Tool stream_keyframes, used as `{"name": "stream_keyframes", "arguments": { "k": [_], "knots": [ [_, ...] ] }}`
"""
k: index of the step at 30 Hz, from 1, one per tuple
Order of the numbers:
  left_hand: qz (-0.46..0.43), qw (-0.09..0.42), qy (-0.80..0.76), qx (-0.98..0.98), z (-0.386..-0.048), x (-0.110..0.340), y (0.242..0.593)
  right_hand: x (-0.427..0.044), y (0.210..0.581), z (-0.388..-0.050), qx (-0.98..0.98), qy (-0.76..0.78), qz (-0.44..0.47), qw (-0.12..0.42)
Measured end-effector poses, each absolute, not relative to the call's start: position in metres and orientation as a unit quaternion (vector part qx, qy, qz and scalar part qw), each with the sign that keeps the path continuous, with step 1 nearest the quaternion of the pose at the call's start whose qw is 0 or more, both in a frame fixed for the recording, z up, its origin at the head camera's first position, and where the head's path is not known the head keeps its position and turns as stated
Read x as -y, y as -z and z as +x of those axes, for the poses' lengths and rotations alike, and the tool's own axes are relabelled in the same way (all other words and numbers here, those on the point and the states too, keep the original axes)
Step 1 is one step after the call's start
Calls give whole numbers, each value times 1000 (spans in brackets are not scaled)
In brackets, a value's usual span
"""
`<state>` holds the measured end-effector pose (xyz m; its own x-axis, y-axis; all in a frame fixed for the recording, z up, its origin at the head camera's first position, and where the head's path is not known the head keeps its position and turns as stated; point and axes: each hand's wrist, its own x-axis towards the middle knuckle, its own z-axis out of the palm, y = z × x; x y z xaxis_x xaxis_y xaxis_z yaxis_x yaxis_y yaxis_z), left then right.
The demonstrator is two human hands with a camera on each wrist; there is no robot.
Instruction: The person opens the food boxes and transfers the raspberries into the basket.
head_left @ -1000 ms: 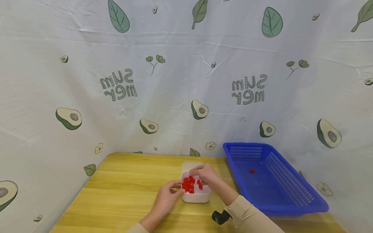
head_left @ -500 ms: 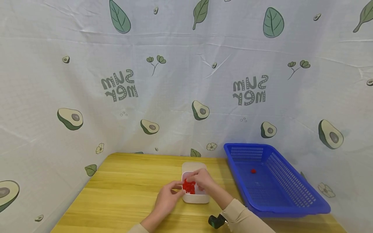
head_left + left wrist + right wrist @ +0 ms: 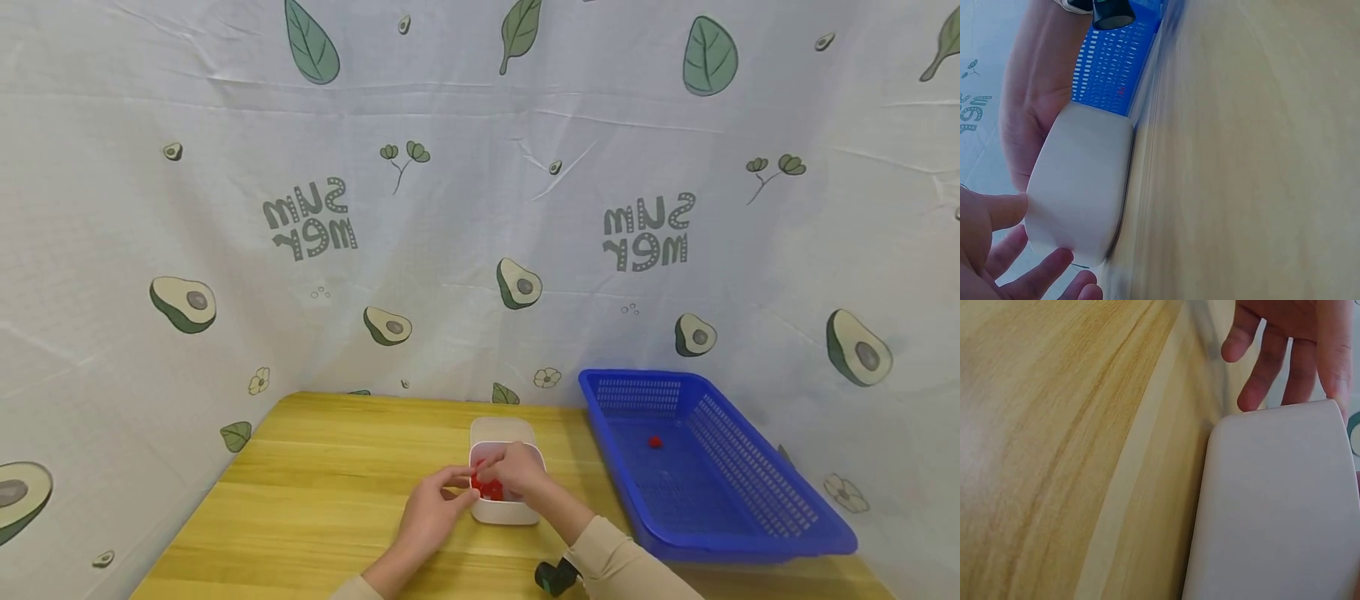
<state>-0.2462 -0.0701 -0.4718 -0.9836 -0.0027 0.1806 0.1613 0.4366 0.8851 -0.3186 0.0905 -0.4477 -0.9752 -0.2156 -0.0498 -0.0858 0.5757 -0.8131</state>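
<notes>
A small white box (image 3: pixel 504 513) stands on the wooden table with its lid (image 3: pixel 501 429) flipped back behind it. Small red pieces (image 3: pixel 491 490) lie inside, too small to tell their kind. At the box's left front corner, my left hand (image 3: pixel 429 510) holds it, thumb on the rim and fingers along the side, as the left wrist view of the box (image 3: pixel 1082 181) also shows. My right hand (image 3: pixel 519 472) reaches over the right rim into the box, fingertips among the red pieces. Whether it pinches one is hidden; in the right wrist view the box wall (image 3: pixel 1279 500) covers its fingertips.
A large blue plastic basket (image 3: pixel 720 546) stands right of the box, with one red piece (image 3: pixel 656 442) on its floor. A dark device (image 3: pixel 557 577) sits at the right wrist. Behind the table (image 3: pixel 322 467) hangs a patterned white curtain (image 3: pixel 450 225).
My right hand has shifted left and lower inside the box, from its right side over to the red pieces on the left. The left hand has kept its hold on the box.
</notes>
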Motion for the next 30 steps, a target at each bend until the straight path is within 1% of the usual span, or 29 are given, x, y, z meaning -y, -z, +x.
{"name": "stream_keyframes", "arguments": {
  "k": [9,13,30],
  "knots": [
    [-46,76,528,845,-247,69,471,-90,447,-318,-899,419,-118,53],
    [-46,77,529,844,-247,69,471,-88,448,-318,-903,410,-119,51],
    [-52,75,526,845,-244,69,474,-86,450,-312,-910,394,-113,57]
  ]
}}
